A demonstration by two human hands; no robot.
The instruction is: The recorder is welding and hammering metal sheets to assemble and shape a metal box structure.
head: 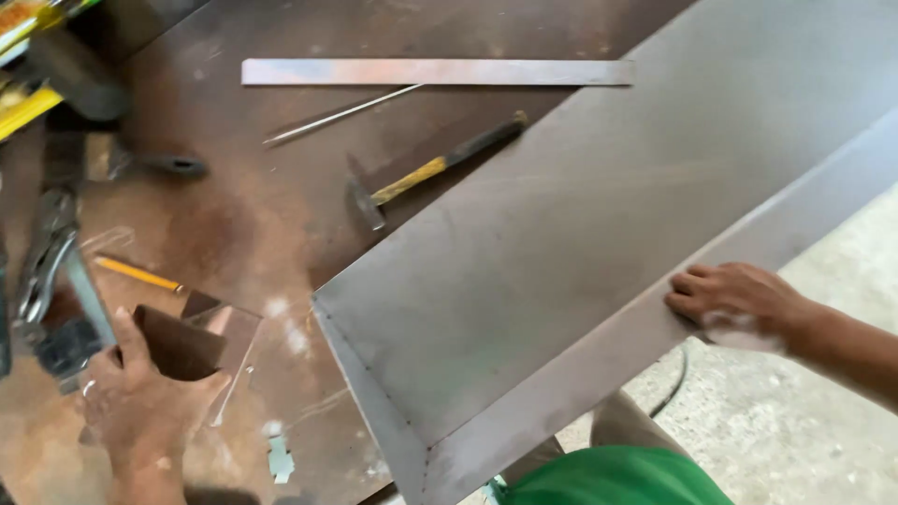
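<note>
Presently your left hand (140,397) is gripping a small dark brown rectangular metal plate (178,346), thumb over its near face and fingers (213,382) curling under its lower edge, holding it tilted just above the rusty brown steel workbench (253,215). Your right hand (734,301) is resting knuckles-up, fingers (687,285) bent and pressing on the folded rim of the large grey sheet-metal tray (599,243); it is clasping nothing. That tray is lying diagonally across the bench, its near corner overhanging the edge above your green garment (617,479).

Just beside the plate, a yellow pencil (140,274) is lying on the bench. Farther out, a hammer with yellow-and-black handle (435,168) is sitting against the tray's far edge. Beyond it, a thin metal rod (341,114) and a long flat steel ruler (435,72) are lying. Blurred tools are crowding the left edge.
</note>
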